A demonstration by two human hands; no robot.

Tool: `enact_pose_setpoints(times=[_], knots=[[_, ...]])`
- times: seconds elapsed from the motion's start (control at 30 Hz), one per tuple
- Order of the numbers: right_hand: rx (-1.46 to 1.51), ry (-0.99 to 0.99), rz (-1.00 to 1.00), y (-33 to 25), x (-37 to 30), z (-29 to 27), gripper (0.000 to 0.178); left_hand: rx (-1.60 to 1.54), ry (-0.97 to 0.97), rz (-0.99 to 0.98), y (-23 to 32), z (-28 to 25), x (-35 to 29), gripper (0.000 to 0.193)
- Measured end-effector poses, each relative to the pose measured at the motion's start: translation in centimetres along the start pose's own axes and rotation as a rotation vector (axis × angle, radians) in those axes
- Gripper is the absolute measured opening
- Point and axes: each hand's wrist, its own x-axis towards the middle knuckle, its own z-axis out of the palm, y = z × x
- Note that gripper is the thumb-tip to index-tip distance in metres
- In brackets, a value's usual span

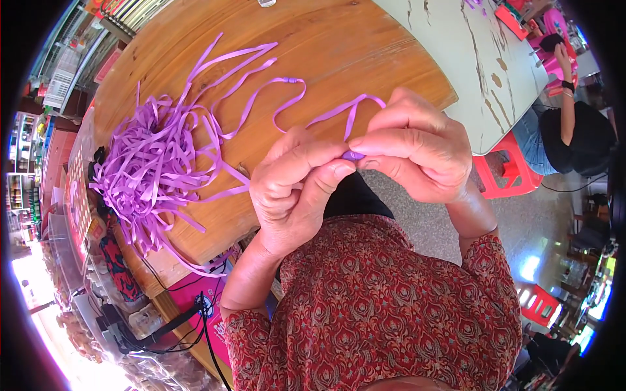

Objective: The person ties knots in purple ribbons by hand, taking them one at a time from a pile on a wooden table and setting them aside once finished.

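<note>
Both hands meet in front of me above the near edge of a wooden table (pixel 313 58). Between the fingertips of my left hand (pixel 293 179) and my right hand (pixel 420 146) is a small purple piece of ribbon (pixel 353 155), mostly covered by the fingers. Both hands are closed in a pinch on it. From there a purple ribbon strand (pixel 332 116) loops away over the wood, with a small wrapped knot or band (pixel 291 80) along it. To the left lies a big tangled heap of purple ribbons (pixel 153 156).
A white marbled table (pixel 456 52) adjoins at the right, with a red plastic stool (pixel 508 169) below it. Another person in black (pixel 580 130) sits beyond. Black cables (pixel 163 332) and a pink sheet or bag (pixel 202 319) are at lower left; crowded shelves (pixel 62 72) line the left.
</note>
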Motion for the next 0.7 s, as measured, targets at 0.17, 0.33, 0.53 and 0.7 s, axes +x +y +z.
enact_pose_setpoints(times=[0.17, 0.33, 0.53, 0.7], knots=[[0.205, -0.038, 0.119, -0.6, -0.2, -0.4, 0.021, -0.410, 0.061, -0.045, -0.6, -0.5, -0.8, 0.011], [0.077, -0.020, -0.027, -1.7, 0.4, 1.3, 0.025, -0.340, 0.061, -0.007, -0.4, -0.6, -1.4, 0.012], [0.047, -0.001, -0.002, -1.6, 0.7, 1.5, 0.025, -0.381, 0.102, 0.006, -0.8, -1.0, -1.6, 0.013], [0.117, -0.003, 0.090, -1.5, 1.0, 1.4, 0.022, -0.403, 0.113, 0.014, -1.2, -1.0, -1.6, 0.014]])
